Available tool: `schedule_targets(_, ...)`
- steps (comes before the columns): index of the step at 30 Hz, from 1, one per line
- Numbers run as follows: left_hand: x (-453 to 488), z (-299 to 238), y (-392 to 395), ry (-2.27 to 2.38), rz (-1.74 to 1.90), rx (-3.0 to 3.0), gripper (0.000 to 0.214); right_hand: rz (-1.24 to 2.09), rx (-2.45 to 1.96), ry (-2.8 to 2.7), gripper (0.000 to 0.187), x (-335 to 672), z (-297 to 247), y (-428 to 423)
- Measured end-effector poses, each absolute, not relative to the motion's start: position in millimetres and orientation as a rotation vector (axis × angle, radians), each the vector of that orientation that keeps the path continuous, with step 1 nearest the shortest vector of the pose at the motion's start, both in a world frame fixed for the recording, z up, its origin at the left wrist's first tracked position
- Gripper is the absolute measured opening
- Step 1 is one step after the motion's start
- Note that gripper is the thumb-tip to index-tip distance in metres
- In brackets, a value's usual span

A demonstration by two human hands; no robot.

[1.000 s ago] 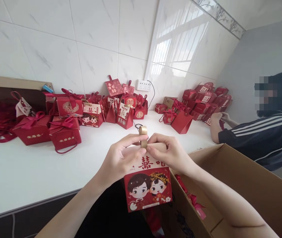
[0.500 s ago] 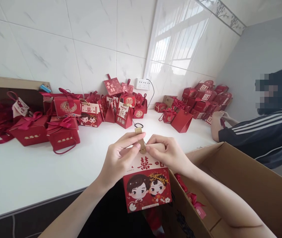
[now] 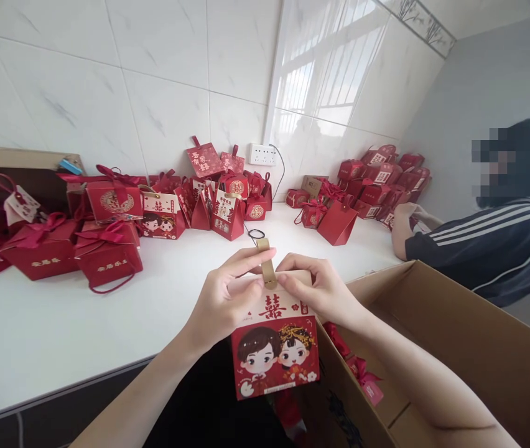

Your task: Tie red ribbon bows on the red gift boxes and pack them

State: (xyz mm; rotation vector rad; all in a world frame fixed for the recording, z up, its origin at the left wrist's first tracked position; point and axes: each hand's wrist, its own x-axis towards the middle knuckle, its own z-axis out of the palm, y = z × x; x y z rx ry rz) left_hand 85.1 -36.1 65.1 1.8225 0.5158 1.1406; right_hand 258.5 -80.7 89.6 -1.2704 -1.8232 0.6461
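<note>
A red and cream gift box (image 3: 277, 358) with two cartoon faces hangs upright between my hands, over the table's front edge. My left hand (image 3: 230, 295) is closed on its top left part, thumb in front, with the index finger stretched behind a gold ribbon loop (image 3: 267, 264). Pinching the top edge from the other side is my right hand (image 3: 318, 289), its thumb close to the foot of the loop. The loop stands up from the middle of the box top. My fingers behind the box are hidden.
Several red gift boxes (image 3: 111, 252) stand along the tiled wall on the white table (image 3: 172, 317). An open cardboard carton (image 3: 470, 323) stands at my right with ribboned items inside. Beyond it, a person in a dark striped sleeve (image 3: 489, 239) handles something beside more stacked boxes (image 3: 377, 180).
My left thumb has moved down from the gold loop onto the box top, leaving the loop more exposed. The box stays in both hands; the view has shifted slightly.
</note>
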Motion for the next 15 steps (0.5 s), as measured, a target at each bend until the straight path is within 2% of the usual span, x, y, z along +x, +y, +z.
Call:
schedule_targets(2, 84.6, 64.9, -35.5, 0.519, 1.137, 1.83, 0.037, 0.511, -1.266, -1.849, 0.016, 258.7, 85.3, -80.3)
schedule_targets(4, 84.1, 64.8, -35.6, 0.531, 1.166, 1.832, 0.038, 0.166, -1.234, -1.824, 0.015, 256.9, 79.2, -81.6)
schedule_targets(7, 85.3, 65.3, -40.4, 0.54, 1.302, 1.833, 0.042, -0.26, -1.164, -1.829, 0.041, 249.6, 70.8, -87.2)
schedule_targets(11, 93.0, 66.1, -56.1, 0.483, 1.331, 1.903, 0.054, -0.068, -1.113, -2.035, 0.086, 237.9, 65.5, -90.2)
schedule_targets(13, 96.9, 65.8, -62.9, 0.447, 1.265, 1.915, 0.063, 0.043, -1.072, -2.036, 0.09, 235.6, 64.0, -85.5)
schedule_targets(15, 97.9, 65.1, -65.0, 0.444, 1.221, 1.897, 0.068, 0.18, -1.067, -1.992, 0.078, 237.1, 62.3, -78.2)
